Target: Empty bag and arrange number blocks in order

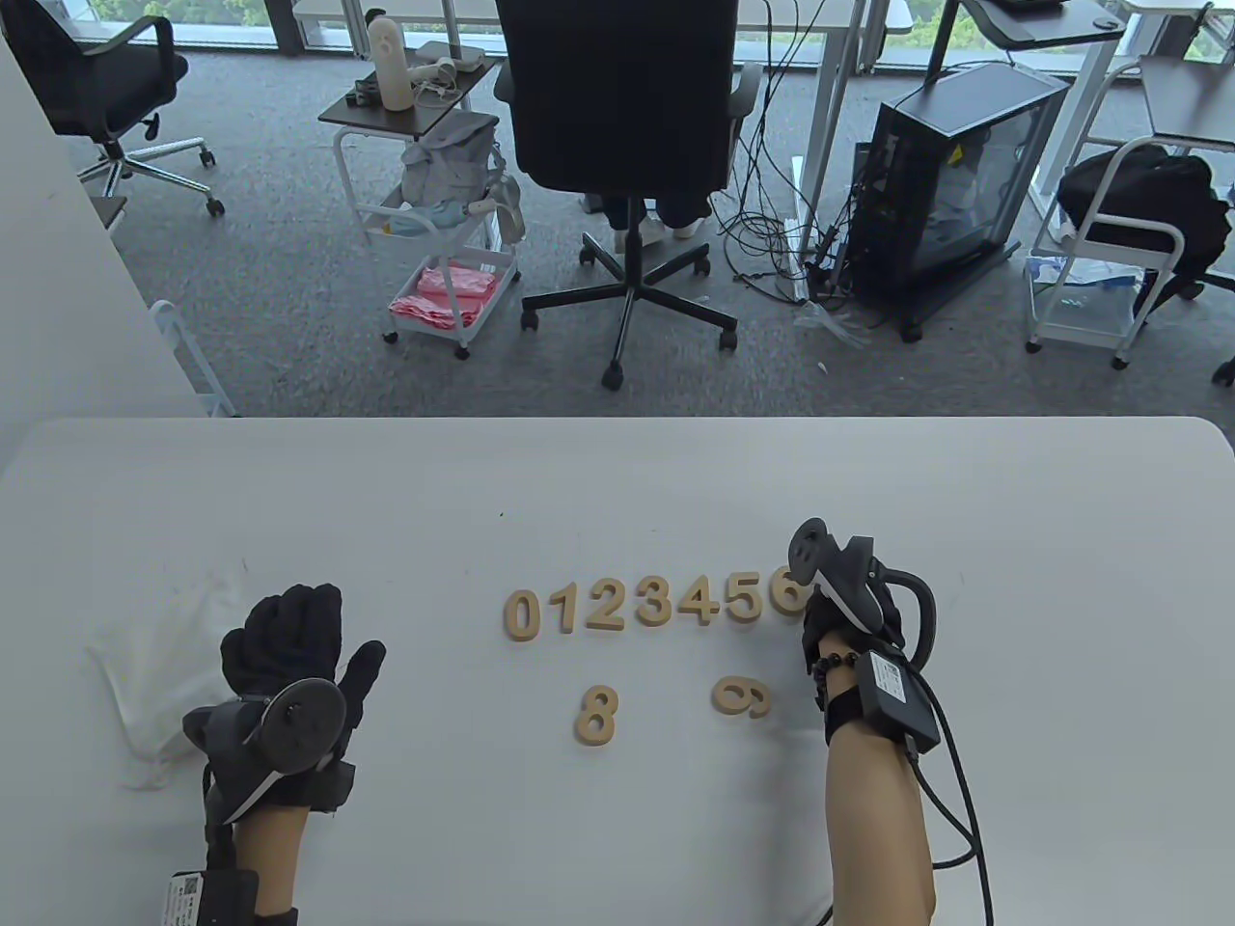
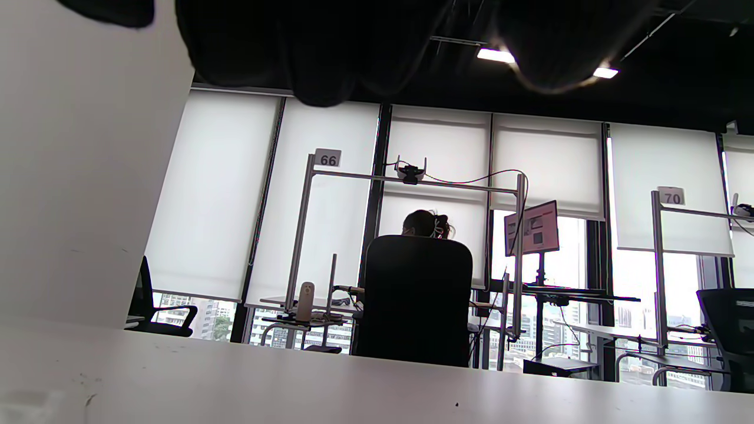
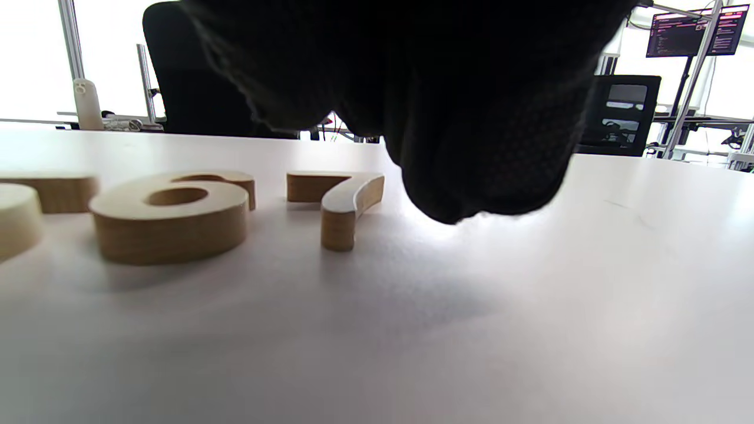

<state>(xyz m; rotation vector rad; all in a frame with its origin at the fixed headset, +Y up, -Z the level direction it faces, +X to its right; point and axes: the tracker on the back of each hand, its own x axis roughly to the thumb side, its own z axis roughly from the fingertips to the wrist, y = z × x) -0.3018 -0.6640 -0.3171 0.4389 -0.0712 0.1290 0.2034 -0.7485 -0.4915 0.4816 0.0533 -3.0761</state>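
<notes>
Wooden number blocks lie on the white table (image 1: 1013,579). Blocks 0 (image 1: 523,614), 1 (image 1: 562,611), 2 (image 1: 607,606), 3 (image 1: 656,600), 4 (image 1: 701,599), 5 (image 1: 746,597) and 6 (image 1: 787,591) form a row. The 8 (image 1: 596,716) and the 9 (image 1: 742,695) lie apart below the row. My right hand (image 1: 820,617) is at the row's right end and hides the 7 in the table view. In the right wrist view the 7 (image 3: 344,197) lies flat beside the 6 (image 3: 171,215), and my fingers (image 3: 471,147) hang just right of it, holding nothing. My left hand (image 1: 294,632) rests on the table, empty, next to the white bag (image 1: 159,666).
The bag lies crumpled and flat at the table's left. Beyond the table's far edge are a black office chair (image 1: 627,125), a white cart (image 1: 444,270) and a computer case (image 1: 955,183) on the floor.
</notes>
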